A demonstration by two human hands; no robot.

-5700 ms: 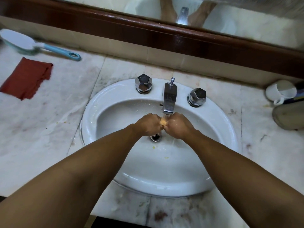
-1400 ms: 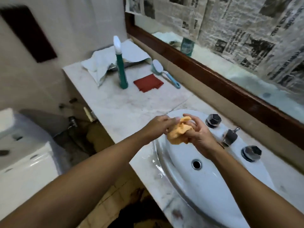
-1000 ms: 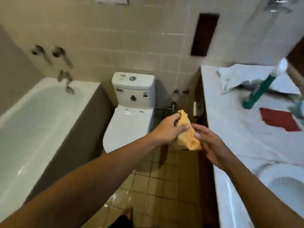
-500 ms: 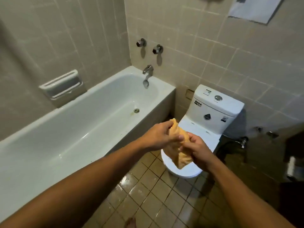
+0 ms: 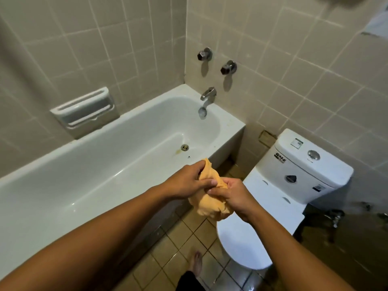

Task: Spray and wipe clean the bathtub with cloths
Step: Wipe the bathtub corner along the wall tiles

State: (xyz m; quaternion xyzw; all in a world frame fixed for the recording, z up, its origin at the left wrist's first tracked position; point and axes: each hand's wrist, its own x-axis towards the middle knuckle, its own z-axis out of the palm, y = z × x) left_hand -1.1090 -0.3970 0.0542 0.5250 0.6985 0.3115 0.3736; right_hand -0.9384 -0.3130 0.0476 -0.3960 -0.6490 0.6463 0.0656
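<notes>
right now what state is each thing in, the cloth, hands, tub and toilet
orange cloth, bunched up, held in both hands, off the tub
left hand, fingers curled round the cloth's top
right hand, fingers gripping the cloth lower down
bathtub, no standing water, yellowish stain by the drain
tub spout, no stream visible
toilet lid, down

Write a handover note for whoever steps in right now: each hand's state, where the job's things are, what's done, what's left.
Left hand and right hand: both grip the bunched orange fabric cloth, held in the air beside the long white bathtub, in front of the white ceramic toilet.
Done: cloth in hand.
Left: wiping the tub (spraying cannot be judged); yellowish marks sit by its round metal drain. No spray bottle in view.
</notes>
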